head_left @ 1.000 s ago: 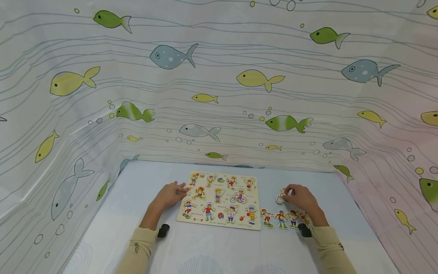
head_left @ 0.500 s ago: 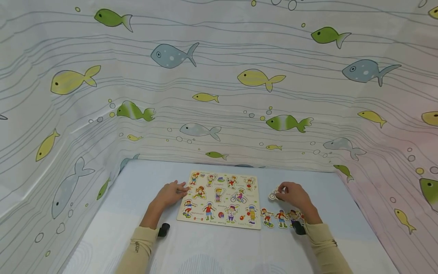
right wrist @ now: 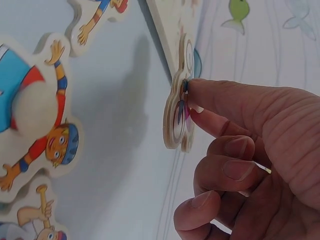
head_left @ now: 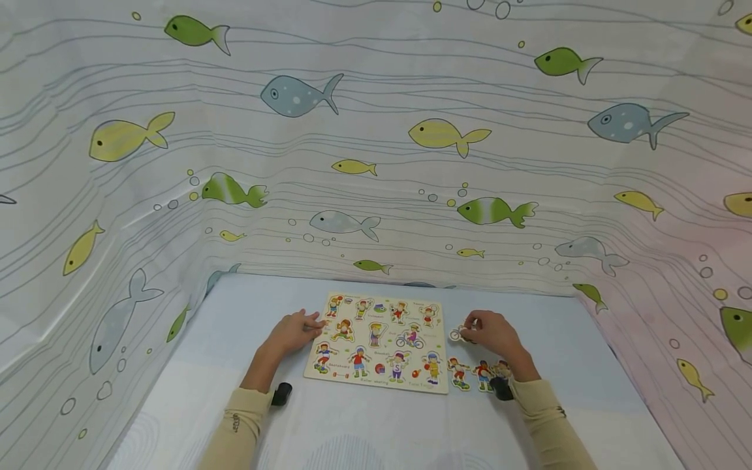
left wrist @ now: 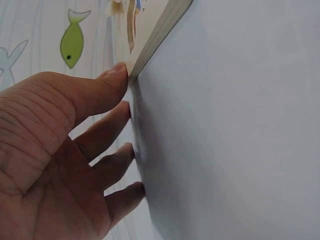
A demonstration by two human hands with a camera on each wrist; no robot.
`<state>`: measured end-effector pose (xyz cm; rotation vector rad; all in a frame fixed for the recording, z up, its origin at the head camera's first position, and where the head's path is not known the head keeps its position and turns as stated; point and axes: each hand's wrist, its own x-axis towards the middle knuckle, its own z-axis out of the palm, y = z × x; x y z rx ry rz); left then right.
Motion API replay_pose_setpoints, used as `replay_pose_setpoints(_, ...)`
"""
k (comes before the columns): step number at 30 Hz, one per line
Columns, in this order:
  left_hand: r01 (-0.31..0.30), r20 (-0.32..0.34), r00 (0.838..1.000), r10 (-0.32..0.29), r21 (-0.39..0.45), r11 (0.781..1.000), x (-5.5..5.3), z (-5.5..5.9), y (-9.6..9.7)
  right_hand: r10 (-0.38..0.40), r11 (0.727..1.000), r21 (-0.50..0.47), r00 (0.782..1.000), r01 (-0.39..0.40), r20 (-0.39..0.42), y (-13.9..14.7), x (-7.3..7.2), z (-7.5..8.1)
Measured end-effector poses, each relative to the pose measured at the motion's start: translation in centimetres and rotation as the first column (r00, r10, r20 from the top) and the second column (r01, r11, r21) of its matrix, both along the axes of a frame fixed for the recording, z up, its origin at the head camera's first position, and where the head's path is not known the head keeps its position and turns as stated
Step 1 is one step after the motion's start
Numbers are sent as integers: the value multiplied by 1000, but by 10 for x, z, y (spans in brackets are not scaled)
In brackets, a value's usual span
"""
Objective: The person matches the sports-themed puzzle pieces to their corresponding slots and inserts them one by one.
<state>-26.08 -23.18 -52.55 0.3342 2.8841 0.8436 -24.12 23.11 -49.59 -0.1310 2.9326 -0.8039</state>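
In the head view, a wooden puzzle board (head_left: 360,337) printed with children playing sports lies flat on the table. My left hand (head_left: 292,334) rests at its left edge, fingers extended. The left wrist view shows that thumb at the board's edge (left wrist: 162,37), with the other fingertips on the table surface. Just right of the board, my right hand (head_left: 492,334) pinches a bicycle-rider puzzle piece (head_left: 456,333) between thumb and finger. Seen edge-on in the right wrist view, the piece (right wrist: 172,120) is held above the table, its shadow below.
Several loose puzzle pieces (head_left: 459,375) stand in a row by the board's lower right corner, partly covered by my right wrist. One blue-capped figure (right wrist: 62,142) lies close in the right wrist view. A fish-printed sheet (head_left: 393,196) rises behind and on both sides.
My right hand has moved left toward the board with the bicycle-rider puzzle piece in its fingers. The left hand and the board have stayed in place.
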Motion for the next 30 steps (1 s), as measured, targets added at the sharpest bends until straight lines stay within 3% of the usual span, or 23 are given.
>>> replay_pose_setpoints(30, -15, 15, 1000, 15, -8, 1000, -1, -3, 1, 84, 996, -5, 996, -84, -24, -45, -9, 1)
